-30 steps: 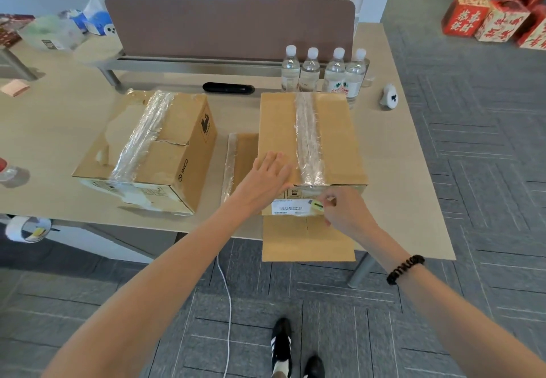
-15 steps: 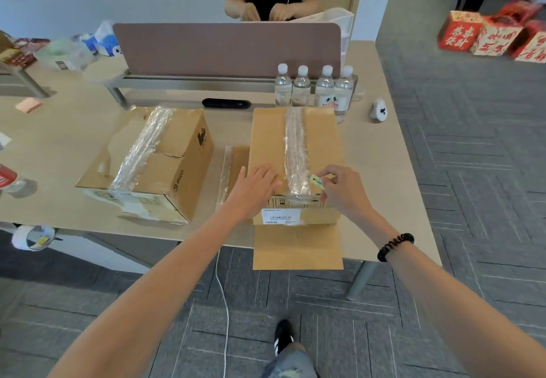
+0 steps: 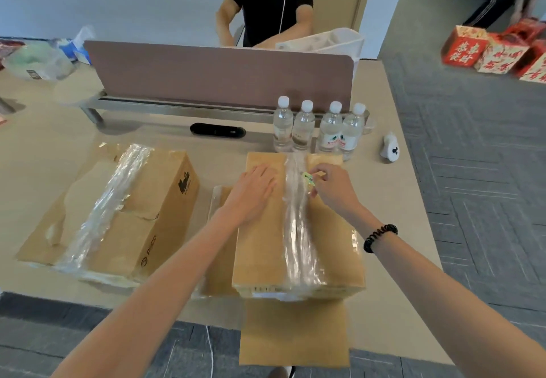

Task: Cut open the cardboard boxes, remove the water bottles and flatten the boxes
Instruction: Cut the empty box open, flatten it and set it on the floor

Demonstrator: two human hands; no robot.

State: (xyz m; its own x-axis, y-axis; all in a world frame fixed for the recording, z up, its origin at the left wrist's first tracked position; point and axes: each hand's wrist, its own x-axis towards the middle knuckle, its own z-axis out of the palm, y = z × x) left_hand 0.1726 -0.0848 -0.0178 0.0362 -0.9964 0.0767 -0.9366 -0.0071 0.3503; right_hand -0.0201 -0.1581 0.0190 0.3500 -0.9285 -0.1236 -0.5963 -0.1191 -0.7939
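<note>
Box (image 3: 263, 247) at middle: left hand (image 3: 254, 191) lies flat on top; right hand (image 3: 332, 190) pinches a small green tool (image 3: 308, 177).

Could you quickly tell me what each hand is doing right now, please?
Left hand: open, flat on the taped box.
Right hand: pinching a small green cutter.

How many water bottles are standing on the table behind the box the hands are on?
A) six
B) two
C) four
C: four capped water bottles stand side by side in a row just behind the far end of the taped box.
</note>
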